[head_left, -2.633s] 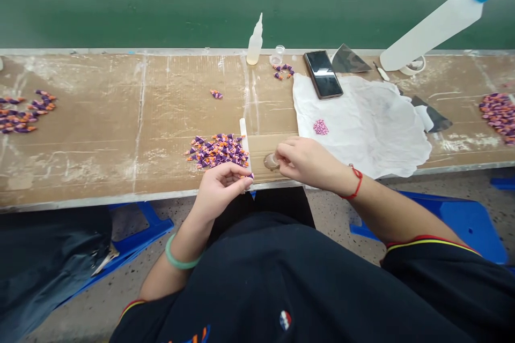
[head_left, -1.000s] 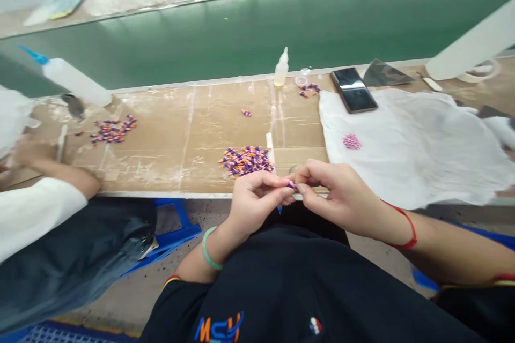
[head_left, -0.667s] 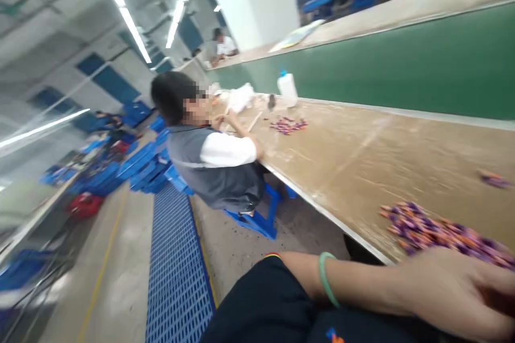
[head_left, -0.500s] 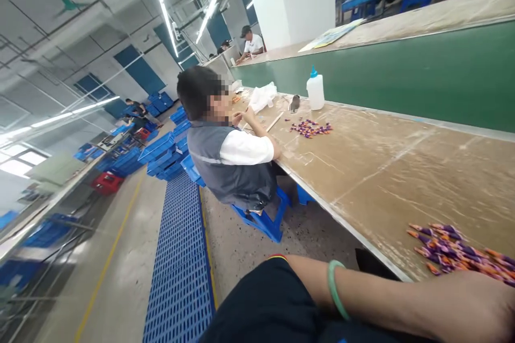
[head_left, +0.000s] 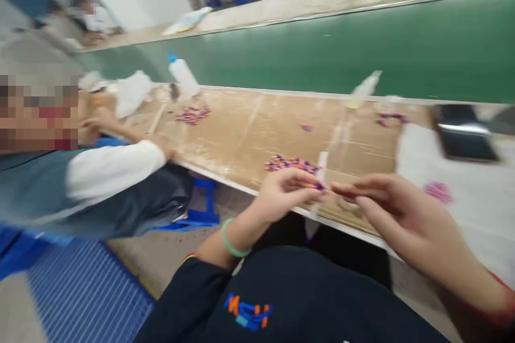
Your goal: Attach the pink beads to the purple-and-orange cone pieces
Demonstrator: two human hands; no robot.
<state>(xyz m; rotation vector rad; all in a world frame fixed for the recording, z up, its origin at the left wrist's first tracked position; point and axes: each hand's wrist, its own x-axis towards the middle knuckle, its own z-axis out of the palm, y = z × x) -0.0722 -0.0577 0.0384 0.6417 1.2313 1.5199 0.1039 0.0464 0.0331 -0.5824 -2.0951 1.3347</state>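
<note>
My left hand (head_left: 287, 193) pinches a purple piece (head_left: 319, 186) just inside the bench edge (head_left: 225, 181); my right hand (head_left: 398, 220), fingers outstretched, hovers just beside it.

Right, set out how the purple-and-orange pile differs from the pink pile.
The purple-and-orange pile lies on the cardboard-covered bench, while the pink pile sits on the white cloth. The purple-and-orange pile is two-coloured and spreads wider; the pink pile is one colour and smaller. Its pieces also look finer, though blur limits detail. Both are loose heaps of small pieces.
</note>
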